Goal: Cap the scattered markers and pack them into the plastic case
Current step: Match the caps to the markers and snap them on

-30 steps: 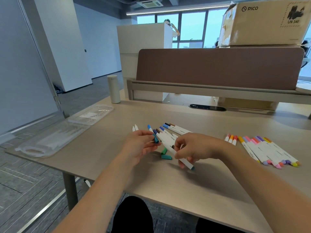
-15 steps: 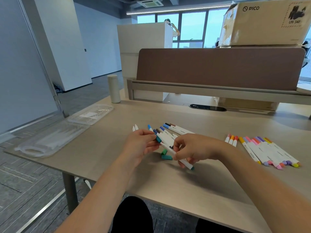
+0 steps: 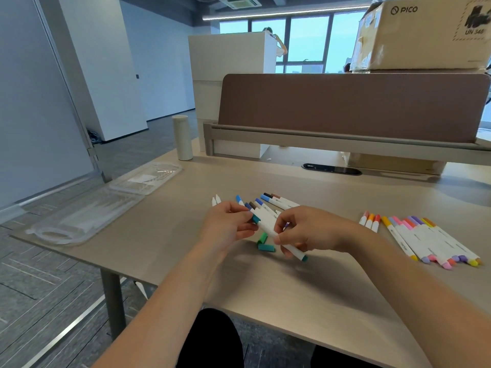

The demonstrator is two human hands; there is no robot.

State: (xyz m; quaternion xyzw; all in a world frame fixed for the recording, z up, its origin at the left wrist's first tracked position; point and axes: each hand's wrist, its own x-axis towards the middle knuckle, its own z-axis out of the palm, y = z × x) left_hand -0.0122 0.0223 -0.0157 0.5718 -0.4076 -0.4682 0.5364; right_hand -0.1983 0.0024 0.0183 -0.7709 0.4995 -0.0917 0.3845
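Head view: the marker [image 3: 267, 224] I'm working on sits just above the desk [image 3: 305, 301], between my 2 hands, its white barrel slanting from upper left to lower right. My right hand [image 3: 310, 229] wraps the middle of the barrel to steady it, and the teal lower end sticks out below the fingers. My left hand [image 3: 228, 224] pinches the teal cap [image 3: 256, 219] at the upper end, I judge to press it home. I can't tell whether it is fully seated.

2 loose caps [image 3: 266, 247], green and teal, lie on the desk right under the marker, handy for the next ones. Behind my hands is a heap [image 3: 268, 201] of blue and dark markers, seemingly waiting their turn. To the right a neat row [image 3: 430, 239] of warm and purple markers lies side by side, with 3 short pieces [image 3: 369, 221] beside it, probably sorted for packing.

The case [image 3: 87, 216] lies open at the far left, well apart from my hands. I can't make out what it holds. The box [image 3: 425, 33] at top right reads "PICO" and "UN 348", with the rest cut off.
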